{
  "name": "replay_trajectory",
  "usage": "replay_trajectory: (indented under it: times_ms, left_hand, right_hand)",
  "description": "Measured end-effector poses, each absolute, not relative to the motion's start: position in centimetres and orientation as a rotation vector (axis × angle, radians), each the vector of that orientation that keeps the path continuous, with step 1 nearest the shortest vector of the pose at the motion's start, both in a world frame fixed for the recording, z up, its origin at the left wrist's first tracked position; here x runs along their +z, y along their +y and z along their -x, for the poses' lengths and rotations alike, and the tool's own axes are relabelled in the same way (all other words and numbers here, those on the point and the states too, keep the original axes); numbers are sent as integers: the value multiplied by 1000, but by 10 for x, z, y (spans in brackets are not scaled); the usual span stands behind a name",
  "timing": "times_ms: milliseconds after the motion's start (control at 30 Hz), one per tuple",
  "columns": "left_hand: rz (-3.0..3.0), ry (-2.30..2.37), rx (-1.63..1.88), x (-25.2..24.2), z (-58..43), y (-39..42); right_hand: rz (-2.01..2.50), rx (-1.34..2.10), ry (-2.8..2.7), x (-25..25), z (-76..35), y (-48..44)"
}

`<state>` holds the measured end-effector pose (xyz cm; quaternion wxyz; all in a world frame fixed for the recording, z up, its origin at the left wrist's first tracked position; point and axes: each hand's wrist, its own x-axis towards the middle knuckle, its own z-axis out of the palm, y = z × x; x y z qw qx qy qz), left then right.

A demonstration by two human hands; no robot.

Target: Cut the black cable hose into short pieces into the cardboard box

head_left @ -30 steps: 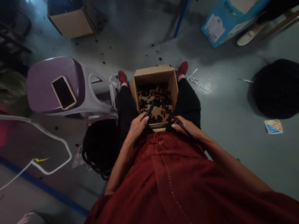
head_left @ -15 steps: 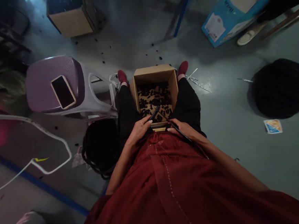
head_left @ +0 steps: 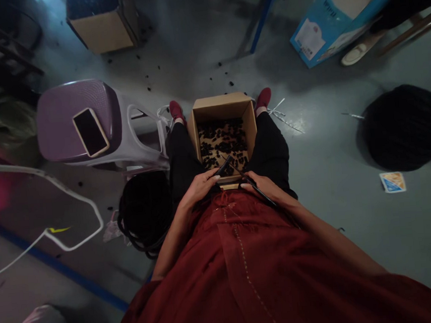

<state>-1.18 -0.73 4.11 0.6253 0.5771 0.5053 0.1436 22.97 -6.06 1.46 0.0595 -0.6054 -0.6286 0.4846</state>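
Our left hand (head_left: 199, 188) and right hand (head_left: 263, 186), grips closed, hold a short black strip (head_left: 224, 166) and a thin black rod (head_left: 257, 188) above a cardboard box (head_left: 221, 104) of small black pieces (head_left: 221, 141).

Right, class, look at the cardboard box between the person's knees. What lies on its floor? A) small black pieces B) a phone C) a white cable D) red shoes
A. Many small black pieces are spread across the floor of the box, just beyond the left hand and right hand, which each hold a thin black strip.
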Motion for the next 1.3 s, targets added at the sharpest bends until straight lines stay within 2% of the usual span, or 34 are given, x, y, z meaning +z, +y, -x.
replay_trajectory:
  times_ms: [467, 1300]
  left_hand:
    - [-1301, 1179, 323, 36, 9, -10]
    - [-1442, 1206, 285, 25, 11, -10]
  right_hand:
    - [1879, 1367, -1968, 3, -229, -66]
    - [1933, 1256, -2042, 16, -226, -67]
